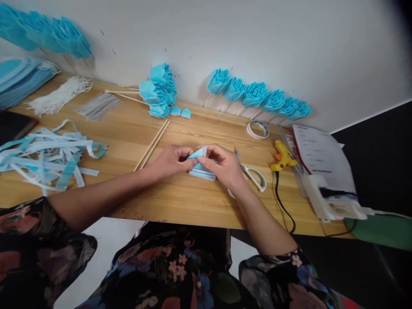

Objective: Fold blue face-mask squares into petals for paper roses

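Observation:
Near the middle of the table, my left hand (170,162) pinches the left side of a folded piece of light-blue mask fabric (202,152). The thumb and fingers of my right hand (225,165) close on its other side, so both hands hold it together. One pale corner points upward between them. Blue-and-white striped fabric (202,173) shows just below the fingers; whether it joins the folded piece I cannot tell. White-handled scissors (257,178) lie right beside my right hand, partly hidden by it. Two thin wooden sticks (152,146) rest just beyond my left hand.
Blue fabric flowers on sticks (254,95) lean along the wall, with a flower bunch (159,90) left of them. At right are a tape roll (257,129), yellow glue gun (283,156) and white power strip (334,201). Cut strips (48,154) and stacked masks (25,79) lie left.

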Motion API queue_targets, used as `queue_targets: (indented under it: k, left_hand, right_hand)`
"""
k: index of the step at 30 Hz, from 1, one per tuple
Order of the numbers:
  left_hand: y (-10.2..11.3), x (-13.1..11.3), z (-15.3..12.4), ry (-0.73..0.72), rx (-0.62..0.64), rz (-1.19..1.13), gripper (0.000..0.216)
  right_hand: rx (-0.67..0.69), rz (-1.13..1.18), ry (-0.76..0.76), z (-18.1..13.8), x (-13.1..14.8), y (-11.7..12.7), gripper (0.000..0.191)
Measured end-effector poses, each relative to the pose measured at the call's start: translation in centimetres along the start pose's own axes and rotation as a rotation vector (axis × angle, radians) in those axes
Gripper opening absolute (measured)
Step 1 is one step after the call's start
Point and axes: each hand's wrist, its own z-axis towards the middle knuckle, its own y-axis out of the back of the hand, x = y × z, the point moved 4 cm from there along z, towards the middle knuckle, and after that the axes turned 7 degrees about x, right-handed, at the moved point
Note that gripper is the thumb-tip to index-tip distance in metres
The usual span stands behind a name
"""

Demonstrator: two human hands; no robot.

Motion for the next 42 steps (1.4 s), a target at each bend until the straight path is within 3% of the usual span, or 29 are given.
queue_targets:
  k: [5, 9, 14, 18, 30, 37, 42]
  left_hand:
    - [-0.2, -0.1, 0.0, -0.012, 0.062, 0.021, 0.024]
    - [0.0, -0.2, 0.0, -0.007, 0.109, -0.04, 0.025]
    - [0.0, -0.1, -0.1, 0.062, 0.111, -0.15, 0.025]
    - [-0.1, 0.2, -0.2, 0.072, 0.083, -0.241, 0.025]
    - [-0.3, 0.4, -0.1, 0.075, 0.062, -0.335, 0.029]
    - [0.3, 0.8, 0.0, 0.037, -0.012, -0.229, 0.026]
    - [0.4, 0.5, -0.1, 0.012, -0.056, -0.127, 0.027]
  right_hand:
    - [-0.068, -0.101, 0.047, -0.2, 0.4, 0.1, 0.012]
    - [-0.116, -0.286, 0.23, -0.4, 1.6, 0.2, 0.006]
    - [-0.086, -0.557, 0.512, -0.7, 2.5, 0.1, 0.016]
    - [-0.068, -0.613, 0.574, -0.8, 2.4, 0.3, 0.025]
    - [-0.067, -0.577, 0.483, -0.7, 2.1, 0.3, 0.025]
    - [-0.04, -0.062, 0.022, -0.1, 0.4, 0.7, 0.032]
    - [0.042, 0.06, -0.077, 0.0, 0.0, 0.5, 0.043]
